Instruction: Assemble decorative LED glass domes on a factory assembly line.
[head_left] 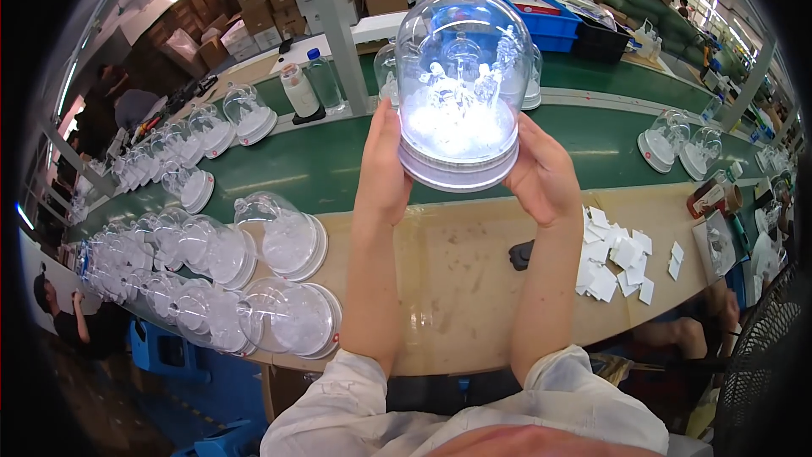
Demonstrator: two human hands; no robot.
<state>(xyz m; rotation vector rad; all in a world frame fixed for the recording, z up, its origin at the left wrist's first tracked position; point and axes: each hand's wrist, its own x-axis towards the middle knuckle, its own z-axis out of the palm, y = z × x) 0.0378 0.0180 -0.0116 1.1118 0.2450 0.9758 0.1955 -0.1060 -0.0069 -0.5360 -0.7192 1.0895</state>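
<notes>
Raised over the bench, a clear dome ornament (459, 76) with a knob on top glows bright white inside, around small figures and a tree shape. Its round white base rests between my two hands. My left hand (386, 165) is wrapped round the left side of the base, and my right hand (541, 171) grips the right side; some fingers are hidden behind it. Below my right forearm lies a small black object (521, 255) whose kind I cannot make out. White square pieces (622, 252) are heaped to the right of that arm.
Several unlit dome ornaments (292, 315) crowd the bench's left side. More stand along the green belt (330, 171), left and right. A white bottle (300, 89), a clear bottle (325, 78) and a blue crate (541, 25) are beyond. A red-brown bottle (710, 195) stands at the right.
</notes>
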